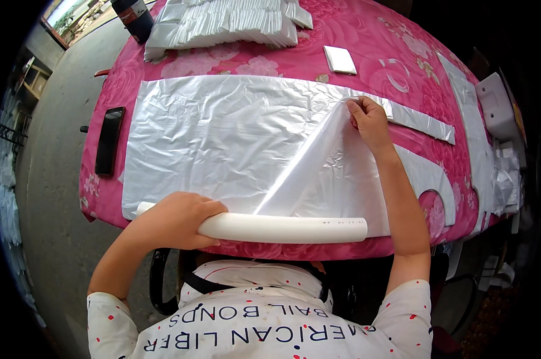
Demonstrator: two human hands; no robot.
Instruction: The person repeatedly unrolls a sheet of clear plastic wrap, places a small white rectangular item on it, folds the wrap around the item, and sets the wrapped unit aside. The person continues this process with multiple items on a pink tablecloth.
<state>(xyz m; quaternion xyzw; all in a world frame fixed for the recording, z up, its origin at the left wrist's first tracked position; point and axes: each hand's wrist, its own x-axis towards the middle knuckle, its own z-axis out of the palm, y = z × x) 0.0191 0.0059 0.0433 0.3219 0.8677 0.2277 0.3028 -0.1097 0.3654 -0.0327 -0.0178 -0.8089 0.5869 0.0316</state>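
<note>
A white plastic pipe [282, 228] lies along the near edge of the table, and my left hand [184, 219] is wrapped over its left part. Spread flat beyond the pipe is a stack of thin, whitish plastic bags [222, 131], crinkled and shiny. My right hand [368, 119] pinches the top sheet near the far right corner and lifts it, so a fold runs slantwise down toward the pipe. Strap-like handle ends [423, 124] and a curved cut-out edge [429, 173] of the bags stretch to the right of my right forearm.
The table wears a pink flowered cloth [396, 72]. A black phone [109, 142] rests at the left edge. Folded bags [228, 27] are heaped at the back, beside a dark bottle [133, 19]. A small white folded packet [340, 60] lies back right; more plastic sheets [471, 131] hang along the right edge.
</note>
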